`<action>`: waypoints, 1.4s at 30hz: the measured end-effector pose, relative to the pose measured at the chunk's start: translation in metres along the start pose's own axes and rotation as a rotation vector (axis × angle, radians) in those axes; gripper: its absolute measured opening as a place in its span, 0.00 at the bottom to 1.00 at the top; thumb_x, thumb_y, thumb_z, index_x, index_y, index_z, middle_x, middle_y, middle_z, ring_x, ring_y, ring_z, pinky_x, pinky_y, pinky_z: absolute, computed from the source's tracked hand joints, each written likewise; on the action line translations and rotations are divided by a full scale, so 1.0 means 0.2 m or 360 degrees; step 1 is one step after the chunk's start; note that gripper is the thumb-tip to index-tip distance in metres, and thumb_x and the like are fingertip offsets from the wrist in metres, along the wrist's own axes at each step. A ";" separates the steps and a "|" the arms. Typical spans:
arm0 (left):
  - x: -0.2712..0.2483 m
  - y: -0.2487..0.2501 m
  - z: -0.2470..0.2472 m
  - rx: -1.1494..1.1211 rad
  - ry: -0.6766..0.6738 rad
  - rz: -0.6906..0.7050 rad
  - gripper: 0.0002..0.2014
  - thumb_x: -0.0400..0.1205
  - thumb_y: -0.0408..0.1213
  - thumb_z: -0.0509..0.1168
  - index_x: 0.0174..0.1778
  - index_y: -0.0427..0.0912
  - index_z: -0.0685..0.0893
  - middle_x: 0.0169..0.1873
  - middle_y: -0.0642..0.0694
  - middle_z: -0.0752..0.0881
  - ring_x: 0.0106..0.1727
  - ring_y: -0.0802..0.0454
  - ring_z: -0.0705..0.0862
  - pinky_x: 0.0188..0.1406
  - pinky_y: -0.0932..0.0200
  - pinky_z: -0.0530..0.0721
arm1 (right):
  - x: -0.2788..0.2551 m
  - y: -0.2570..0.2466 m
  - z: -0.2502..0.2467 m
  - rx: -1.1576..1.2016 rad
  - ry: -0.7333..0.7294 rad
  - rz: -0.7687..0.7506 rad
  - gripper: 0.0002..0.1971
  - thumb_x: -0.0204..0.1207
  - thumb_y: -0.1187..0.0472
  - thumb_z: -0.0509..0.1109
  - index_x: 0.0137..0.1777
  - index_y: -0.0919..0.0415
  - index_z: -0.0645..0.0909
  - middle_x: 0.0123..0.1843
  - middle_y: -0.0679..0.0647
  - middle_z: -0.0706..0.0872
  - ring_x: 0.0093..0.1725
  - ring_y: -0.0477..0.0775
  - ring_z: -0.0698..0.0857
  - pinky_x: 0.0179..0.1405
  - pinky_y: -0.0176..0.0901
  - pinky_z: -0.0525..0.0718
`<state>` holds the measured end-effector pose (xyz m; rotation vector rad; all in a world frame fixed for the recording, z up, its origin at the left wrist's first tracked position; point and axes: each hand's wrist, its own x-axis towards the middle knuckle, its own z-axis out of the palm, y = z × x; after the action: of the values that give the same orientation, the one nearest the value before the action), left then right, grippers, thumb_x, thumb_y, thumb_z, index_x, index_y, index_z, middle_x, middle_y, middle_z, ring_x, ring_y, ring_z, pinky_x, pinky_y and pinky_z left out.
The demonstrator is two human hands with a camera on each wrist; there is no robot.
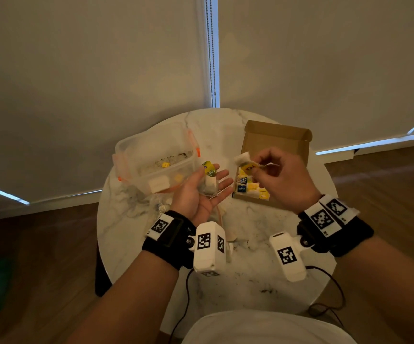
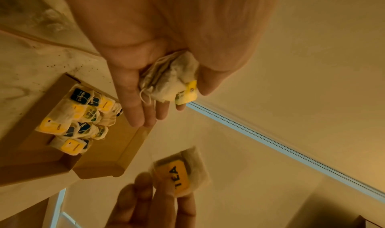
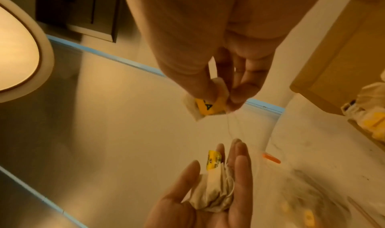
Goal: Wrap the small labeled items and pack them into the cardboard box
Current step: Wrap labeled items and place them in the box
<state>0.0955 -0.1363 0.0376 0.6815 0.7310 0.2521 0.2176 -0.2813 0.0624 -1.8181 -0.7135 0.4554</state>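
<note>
One tea bag [image 1: 210,181], cream paper with a yellow-green tag, lies loose on an upturned palm. A second bag [image 1: 247,163], yellow "TEA" tag, is pinched aloft. The cardboard box [image 1: 276,140] stands open, apparently about half filled with wrapped bags [image 1: 250,187].

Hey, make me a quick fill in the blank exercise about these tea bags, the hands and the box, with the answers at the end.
1. The right hand pinches a tea bag whose yellow tag reads ____.
2. Another tea bag rests on the open palm of the ____ hand.
3. The cardboard box has its lid ____.
4. The table top is ____ in shape.

Missing words: TEA; left; open; round
</note>
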 end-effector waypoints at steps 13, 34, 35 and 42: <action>-0.02 0.05 0.02 0.0227 -0.0235 -0.0182 0.35 0.87 0.62 0.48 0.64 0.32 0.83 0.58 0.32 0.88 0.56 0.39 0.88 0.55 0.44 0.89 | 0.04 -0.20 0.03 -0.0987 -0.0845 -0.0523 0.22 0.76 0.63 0.75 0.70 0.53 0.81 0.46 0.49 0.86 0.40 0.43 0.78 0.43 0.37 0.76; 0.04 0.01 -0.01 0.0098 -0.0144 -0.0129 0.13 0.86 0.34 0.61 0.63 0.32 0.80 0.49 0.36 0.84 0.41 0.43 0.86 0.43 0.50 0.84 | 0.06 -0.10 0.04 -0.0598 -0.0617 -0.0825 0.09 0.69 0.67 0.80 0.47 0.55 0.92 0.41 0.51 0.87 0.38 0.46 0.84 0.36 0.38 0.82; 0.04 0.01 -0.01 0.0100 -0.0118 -0.0105 0.10 0.86 0.34 0.61 0.59 0.34 0.82 0.47 0.37 0.85 0.39 0.43 0.86 0.40 0.51 0.82 | 0.06 -0.09 0.03 -0.0562 -0.0599 -0.0831 0.08 0.69 0.67 0.80 0.46 0.55 0.92 0.41 0.50 0.87 0.38 0.46 0.84 0.36 0.39 0.82; -0.02 0.06 -0.06 0.0469 -0.0539 -0.0023 0.14 0.77 0.29 0.71 0.59 0.37 0.84 0.50 0.37 0.87 0.48 0.42 0.87 0.46 0.46 0.88 | 0.06 -0.04 -0.02 -0.0403 -0.0574 -0.0785 0.08 0.70 0.67 0.80 0.48 0.56 0.92 0.41 0.48 0.88 0.40 0.45 0.86 0.38 0.37 0.84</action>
<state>0.0845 -0.1239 0.0406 0.9710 0.4506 0.0115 0.2265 -0.2751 0.0726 -1.7224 -1.4818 0.3750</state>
